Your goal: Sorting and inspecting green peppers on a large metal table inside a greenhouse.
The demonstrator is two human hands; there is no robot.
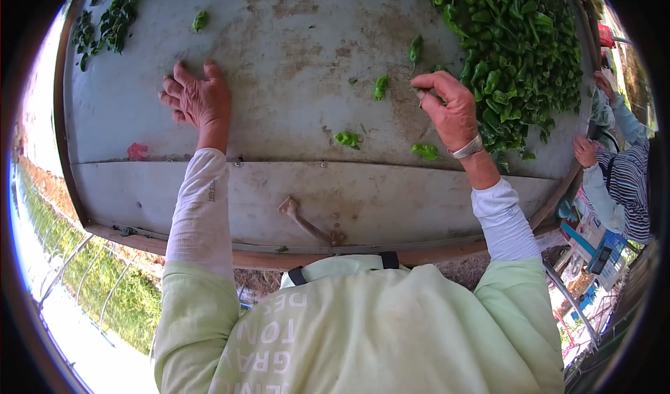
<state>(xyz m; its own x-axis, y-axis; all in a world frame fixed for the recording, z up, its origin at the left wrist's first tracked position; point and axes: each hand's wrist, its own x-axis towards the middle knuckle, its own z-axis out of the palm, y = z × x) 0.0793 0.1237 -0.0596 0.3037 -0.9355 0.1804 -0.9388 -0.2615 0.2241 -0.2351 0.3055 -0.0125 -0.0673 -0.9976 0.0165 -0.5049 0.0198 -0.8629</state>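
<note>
My left hand [198,96] is over the worn metal tabletop [282,95], fingers spread and holding nothing. A single green pepper [200,21] lies beyond its fingertips. My right hand [447,108], with a metal bracelet on the wrist, is beside the near left edge of a large pile of small green peppers [518,54]. Its thumb and forefinger are drawn close together; a small dark bit shows at the tips, too small to identify. Loose green peppers lie around this hand: one pepper [415,49] beyond it, another [381,87] to its left, and two nearer me [347,139], [425,151].
Dark green leafy pieces [118,19] lie at the far left. A metal handle [309,224] is fixed to the near panel, above the wooden edge [261,260]. Another person's hands [584,151] are at the right rim, near a blue scale-like device [602,258].
</note>
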